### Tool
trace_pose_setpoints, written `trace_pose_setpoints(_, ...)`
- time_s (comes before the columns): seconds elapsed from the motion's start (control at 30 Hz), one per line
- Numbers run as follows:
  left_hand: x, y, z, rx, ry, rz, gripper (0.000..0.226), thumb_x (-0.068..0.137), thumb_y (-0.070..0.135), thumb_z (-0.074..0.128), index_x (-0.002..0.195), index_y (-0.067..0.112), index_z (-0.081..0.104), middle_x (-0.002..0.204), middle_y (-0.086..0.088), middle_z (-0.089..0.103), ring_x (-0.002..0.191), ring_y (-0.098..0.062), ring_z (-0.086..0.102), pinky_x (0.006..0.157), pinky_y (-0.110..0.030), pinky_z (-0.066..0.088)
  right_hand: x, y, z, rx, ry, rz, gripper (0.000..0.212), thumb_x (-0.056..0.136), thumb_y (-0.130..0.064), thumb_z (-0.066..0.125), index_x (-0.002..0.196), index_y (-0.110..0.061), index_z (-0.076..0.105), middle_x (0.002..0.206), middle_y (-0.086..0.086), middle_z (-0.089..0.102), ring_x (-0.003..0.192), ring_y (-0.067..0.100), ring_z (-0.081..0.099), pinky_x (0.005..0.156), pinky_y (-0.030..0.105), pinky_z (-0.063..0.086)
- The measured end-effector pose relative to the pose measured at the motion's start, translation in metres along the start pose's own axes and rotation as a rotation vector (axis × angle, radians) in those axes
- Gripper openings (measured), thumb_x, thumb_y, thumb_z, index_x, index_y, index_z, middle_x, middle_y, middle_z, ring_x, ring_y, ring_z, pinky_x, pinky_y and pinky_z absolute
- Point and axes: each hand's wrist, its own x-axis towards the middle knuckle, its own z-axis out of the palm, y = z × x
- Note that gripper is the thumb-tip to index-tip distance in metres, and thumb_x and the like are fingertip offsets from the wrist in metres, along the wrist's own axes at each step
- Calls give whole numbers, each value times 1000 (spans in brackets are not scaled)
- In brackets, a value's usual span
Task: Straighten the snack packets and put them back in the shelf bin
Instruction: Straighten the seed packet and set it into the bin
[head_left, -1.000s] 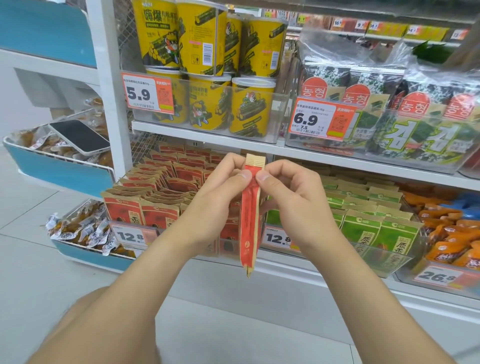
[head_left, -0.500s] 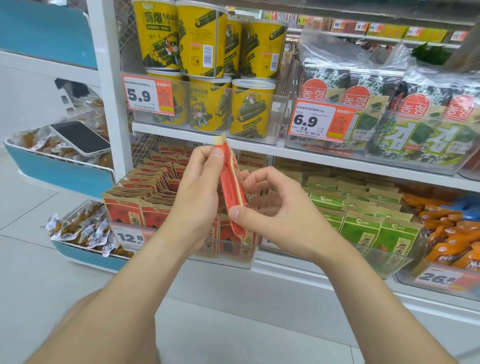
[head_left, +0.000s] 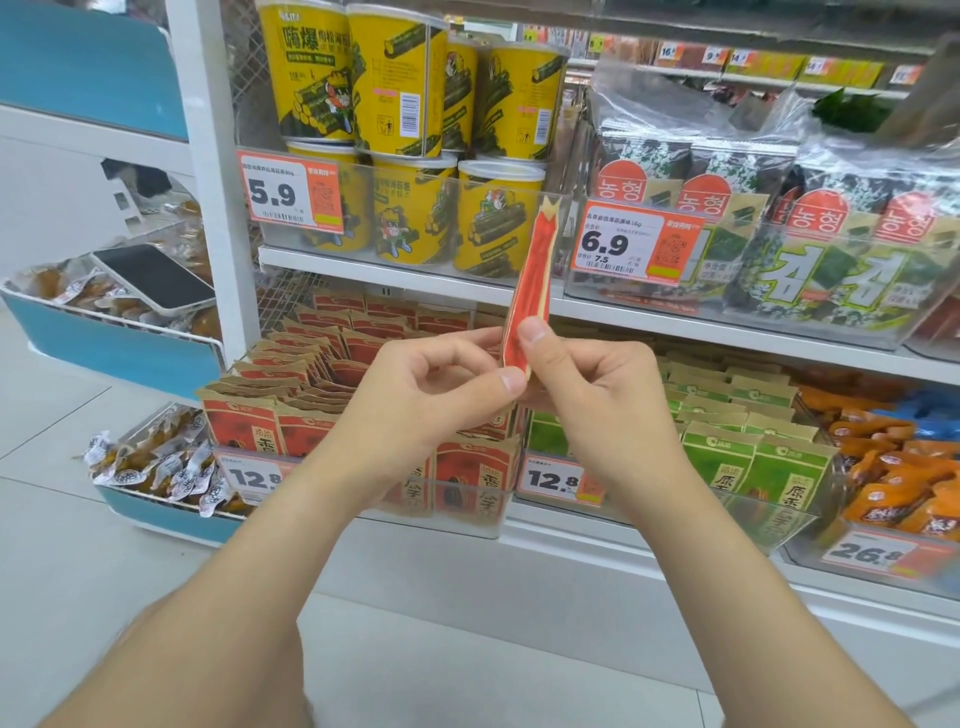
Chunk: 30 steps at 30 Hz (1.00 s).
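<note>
I hold one red and tan snack packet (head_left: 534, 280) edge-on and upright in front of the shelves. My left hand (head_left: 421, 400) and my right hand (head_left: 587, 395) both pinch its lower end, thumbs facing each other. Its top end points up beside the 6.9 price tag. Below my hands lies the clear shelf bin (head_left: 467, 512) packed with rows of matching red packets (head_left: 291, 384).
Green packets (head_left: 753, 441) fill the bin to the right, orange packets (head_left: 893, 467) beyond them. Yellow tubs (head_left: 415, 156) and seaweed bags (head_left: 779, 234) stand on the shelf above. A phone (head_left: 156, 278) lies on a blue basket (head_left: 104, 348) of wrapped snacks at left.
The packet has been turned end over end: it hung down from my fingers a second ago, tilted between my hands, and now stands upright, held at its lower end.
</note>
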Motion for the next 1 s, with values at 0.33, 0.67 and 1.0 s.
trace_pose_setpoints(0.33, -1, -1, -6, -4, -87, -68, 22, 89, 20, 80, 89, -1, 76, 142, 1, 71, 144, -22, 58, 115, -61, 49, -1, -1, -12, -77, -217, 16, 28, 102, -21, 74, 82, -4, 84, 103, -4, 84, 143, -5, 50, 125, 41, 38)
trace_pose_setpoints(0.67, 1, -1, -11, 2, -51, -53, 13, 85, 6, 68, 75, 12, 75, 144, 5, 69, 129, -25, 70, 108, -59, 56, 0, 1, -14, -152, -300, -43, 28, 105, -19, 70, 77, -14, 73, 128, -6, 77, 150, 5, 47, 123, 53, 39)
trace_pose_setpoints(1.0, 0, -2, -12, 62, -46, -24, 14, 82, 8, 67, 72, 15, 74, 145, 9, 65, 125, -21, 71, 98, -54, 61, 1, 7, -10, -169, -290, -37, 31, 101, -27, 68, 76, -8, 69, 126, -11, 76, 150, 12, 49, 121, 55, 41)
